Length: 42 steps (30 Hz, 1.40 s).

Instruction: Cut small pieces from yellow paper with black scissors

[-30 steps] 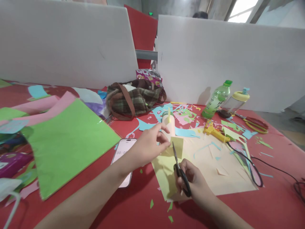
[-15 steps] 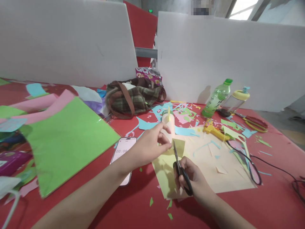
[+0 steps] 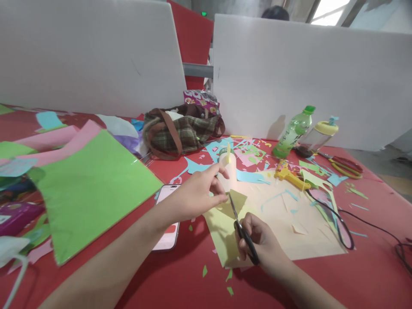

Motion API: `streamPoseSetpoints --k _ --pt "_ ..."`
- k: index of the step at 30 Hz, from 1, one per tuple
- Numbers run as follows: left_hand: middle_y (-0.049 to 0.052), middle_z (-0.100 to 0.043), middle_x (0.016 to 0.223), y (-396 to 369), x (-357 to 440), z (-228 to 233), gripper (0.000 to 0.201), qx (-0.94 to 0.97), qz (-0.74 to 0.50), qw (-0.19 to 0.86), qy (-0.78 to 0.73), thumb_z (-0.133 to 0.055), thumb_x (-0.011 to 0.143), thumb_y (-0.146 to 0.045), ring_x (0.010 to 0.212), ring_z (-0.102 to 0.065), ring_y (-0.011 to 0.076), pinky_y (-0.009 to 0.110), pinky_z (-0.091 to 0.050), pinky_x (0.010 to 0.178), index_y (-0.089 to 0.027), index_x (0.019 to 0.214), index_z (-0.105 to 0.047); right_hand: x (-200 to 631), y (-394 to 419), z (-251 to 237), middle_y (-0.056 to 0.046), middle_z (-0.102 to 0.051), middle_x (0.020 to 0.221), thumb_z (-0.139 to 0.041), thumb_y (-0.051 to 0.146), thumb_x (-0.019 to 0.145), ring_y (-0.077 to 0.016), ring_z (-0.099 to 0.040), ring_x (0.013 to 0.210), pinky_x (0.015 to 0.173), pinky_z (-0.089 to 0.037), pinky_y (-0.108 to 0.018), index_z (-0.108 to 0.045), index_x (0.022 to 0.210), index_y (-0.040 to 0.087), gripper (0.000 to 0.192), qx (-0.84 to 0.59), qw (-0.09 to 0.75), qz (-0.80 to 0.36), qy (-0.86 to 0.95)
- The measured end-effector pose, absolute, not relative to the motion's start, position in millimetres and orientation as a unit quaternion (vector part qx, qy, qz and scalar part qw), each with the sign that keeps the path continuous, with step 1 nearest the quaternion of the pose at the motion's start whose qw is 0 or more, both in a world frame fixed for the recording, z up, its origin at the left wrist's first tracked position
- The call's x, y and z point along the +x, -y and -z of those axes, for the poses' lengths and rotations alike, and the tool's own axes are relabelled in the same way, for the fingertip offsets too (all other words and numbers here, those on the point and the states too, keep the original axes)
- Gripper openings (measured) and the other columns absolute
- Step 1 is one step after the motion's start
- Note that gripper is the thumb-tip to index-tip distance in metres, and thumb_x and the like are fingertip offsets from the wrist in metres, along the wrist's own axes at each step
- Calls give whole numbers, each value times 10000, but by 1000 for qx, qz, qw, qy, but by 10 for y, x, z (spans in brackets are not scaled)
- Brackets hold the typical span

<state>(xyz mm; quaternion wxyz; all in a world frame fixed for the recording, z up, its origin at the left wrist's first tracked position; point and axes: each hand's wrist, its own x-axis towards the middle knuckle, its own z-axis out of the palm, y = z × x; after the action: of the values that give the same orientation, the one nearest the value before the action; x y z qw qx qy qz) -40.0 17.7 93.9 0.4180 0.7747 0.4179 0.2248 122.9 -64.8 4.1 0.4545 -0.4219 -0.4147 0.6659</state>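
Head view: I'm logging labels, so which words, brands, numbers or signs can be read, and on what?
None reads clearly.
Snack bag: white letters, too blurred.
Bottle: dark print, too blurred.
Phone: partly covered; no digits readable.
Green sign: too small.
Purple pack: label too blurred.

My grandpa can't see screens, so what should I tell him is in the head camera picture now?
A right hand holds black-handled scissors, blades at a small yellow paper near the left hand. Below, pale paper lies on a red table with scattered scraps. Around them are a yellow glue gun, a green bottle and a plaid bag.
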Motion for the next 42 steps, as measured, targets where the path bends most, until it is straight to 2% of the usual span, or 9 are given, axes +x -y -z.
streamPoseSetpoints --k 10,16,19,22,24,30,37,42 --pt "-40 -619 672 -218 -470 -992 259 812 -169 382 -407 -484 682 -164 630 -553 130 202 -362 545 -221 929 -427 1214 654 -53 110 -427 466 -660 265 613 -41 -371 319 325 -269 -161 -298 585 215 366 -438 438 -668 411" --pt "-38 -599 683 -205 -417 -947 225 795 -177 407 -413 -473 699 -187 626 -541 112 185 -371 525 -217 914 -416 1235 621 -30 91 -420 498 -645 332 640 -49 -397 353 351 -272 -167 -298 598 214 369 -407 495 -645 415" --pt "-34 -595 687 -164 -329 -857 212 784 -183 431 -407 -462 702 -188 654 -547 117 184 -386 530 -222 907 -421 1236 608 -61 53 -478 607 -660 366 619 -89 -479 470 429 -343 -204 -322 655 220 370 -384 543 -617 421" --pt "-18 -595 679 -101 -229 -757 185 771 -189 442 -417 -465 700 -201 625 -543 123 190 -383 501 -209 882 -438 1233 603 -121 27 -496 741 -664 279 641 -131 -530 661 589 -396 -257 -340 696 227 333 -393 573 -587 415" --pt "-19 -598 656 -54 -177 -699 166 767 -197 449 -415 -477 690 -185 619 -545 118 198 -392 541 -198 855 -457 1232 601 -156 36 -488 746 -649 211 664 -128 -526 694 624 -391 -256 -344 699 230 307 -413 580 -573 406" --pt "-27 -588 658 86 -113 -569 153 733 -224 468 -440 -504 693 -204 648 -557 125 228 -397 604 -205 839 -459 1236 602 -123 47 -480 718 -636 155 672 -93 -454 600 534 -352 -205 -340 684 227 305 -454 593 -539 389" --pt "-24 -564 628 192 -119 -446 159 682 -258 514 -451 -510 695 -170 658 -561 123 229 -401 641 -178 834 -432 1224 582 -88 50 -464 696 -630 154 670 -91 -437 585 494 -338 -193 -315 657 225 323 -455 585 -542 396" --pt "-8 -552 651 187 -169 -365 107 643 -258 573 -437 -416 761 -216 658 -561 122 238 -420 646 -167 845 -460 1224 576 -106 49 -458 691 -634 172 654 -91 -428 559 452 -329 -187 -311 669 230 329 -469 579 -541 391"
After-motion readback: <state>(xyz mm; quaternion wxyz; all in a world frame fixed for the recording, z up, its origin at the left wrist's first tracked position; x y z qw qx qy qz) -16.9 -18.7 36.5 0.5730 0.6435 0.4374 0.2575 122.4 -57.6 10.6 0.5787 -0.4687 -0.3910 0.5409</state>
